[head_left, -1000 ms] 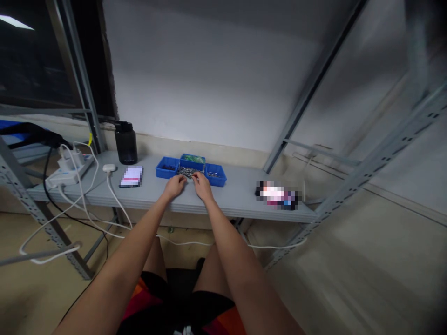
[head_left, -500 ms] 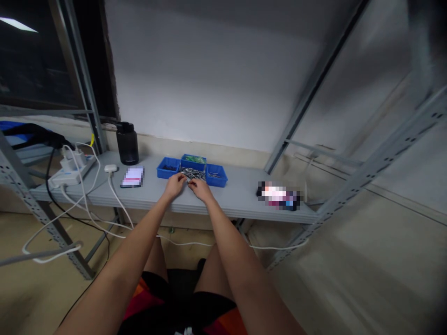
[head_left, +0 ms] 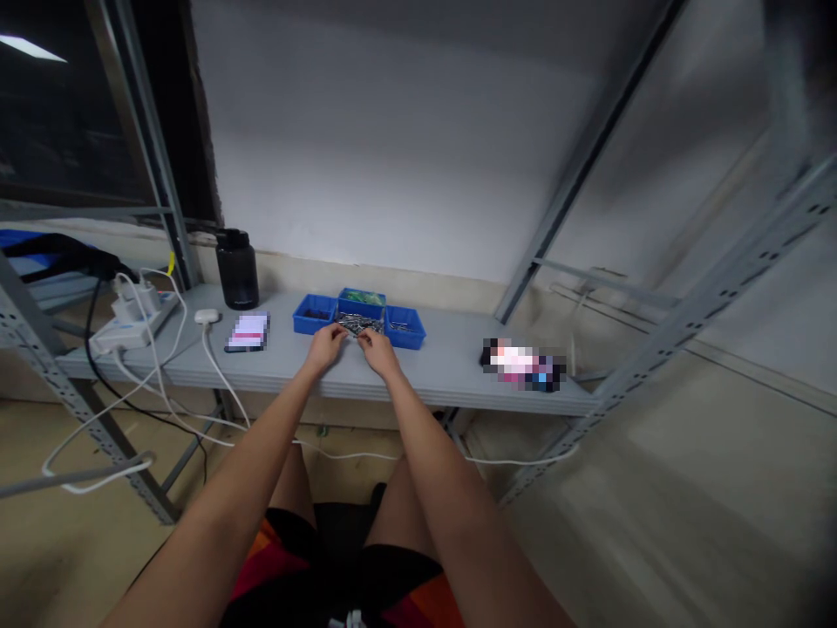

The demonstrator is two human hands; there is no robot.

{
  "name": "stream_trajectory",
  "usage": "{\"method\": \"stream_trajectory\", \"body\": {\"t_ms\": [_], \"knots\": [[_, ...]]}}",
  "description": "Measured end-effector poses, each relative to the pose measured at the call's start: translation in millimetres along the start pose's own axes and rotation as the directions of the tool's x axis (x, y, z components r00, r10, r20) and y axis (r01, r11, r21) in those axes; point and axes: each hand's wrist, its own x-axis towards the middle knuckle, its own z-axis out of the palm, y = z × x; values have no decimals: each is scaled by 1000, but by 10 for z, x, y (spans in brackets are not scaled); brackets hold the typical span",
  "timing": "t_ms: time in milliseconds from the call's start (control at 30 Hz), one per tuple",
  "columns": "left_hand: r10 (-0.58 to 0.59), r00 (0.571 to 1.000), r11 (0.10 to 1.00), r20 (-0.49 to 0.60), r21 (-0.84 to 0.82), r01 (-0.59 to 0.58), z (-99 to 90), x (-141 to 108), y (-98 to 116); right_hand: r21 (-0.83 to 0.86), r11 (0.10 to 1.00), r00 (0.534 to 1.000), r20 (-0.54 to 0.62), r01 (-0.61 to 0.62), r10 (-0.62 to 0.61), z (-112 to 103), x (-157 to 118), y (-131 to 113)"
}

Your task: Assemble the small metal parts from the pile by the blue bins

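Note:
My left hand (head_left: 327, 346) is closed in a pinch at the near side of a pile of small shiny metal parts (head_left: 358, 324). My right hand (head_left: 379, 351) pinches too, just to the right, its fingertips at the pile's front edge. Whatever lies between the fingers of either hand is too small to name. A left blue bin (head_left: 305, 324) holds dark small pieces. Behind the pile, a back blue bin (head_left: 353, 294) contains green items. A right blue bin (head_left: 409, 338) has a few small metal pieces in it.
On the grey shelf (head_left: 445, 371) a dark bottle (head_left: 237, 270) and a lit phone (head_left: 248, 332) stand left of the bins. A white power strip (head_left: 134, 327) with cables lies farther left. A blurred-out device (head_left: 520, 363) rests at the right. Metal uprights (head_left: 555, 218) frame the shelf.
My right hand has shifted slightly right and up toward the metal pile, widening the gap between my hands. My left hand stays nearly in place.

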Motion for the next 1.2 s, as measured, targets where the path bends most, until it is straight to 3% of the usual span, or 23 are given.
{"method": "stream_trajectory", "body": {"t_ms": [200,367,500,600,700,800,900,1000,1200], "knots": [[28,985,988,168,147,-53,28,-5,-57,132,991,995,-98,8,5,-24,9,-18],[81,979,988,190,116,-104,28,-3,-86,124,991,992,-124,47,-31,-30,5,-38],[63,987,993,151,94,-77,36,7,-98,102,994,991,-129,45,-31,-27,6,-27],[38,996,998,79,54,-42,34,19,-89,74,997,995,-100,14,-7,-19,1,-23],[16,1000,1000,6,-11,-15,19,24,-65,-36,999,1000,4,-16,16,-12,-20,-50],[51,998,995,-24,-79,-53,11,20,-35,-186,981,992,126,47,-23,-9,-49,-95],[98,995,988,-13,-121,-99,16,18,-18,-238,966,982,178,101,-59,-17,-64,-126],[63,998,990,-3,-127,-63,25,24,-23,-213,975,986,162,69,-35,-35,-59,-125],[103,986,991,130,-102,-90,11,18,-28,-146,989,992,121,38,-21,-35,-42,-72]]}}
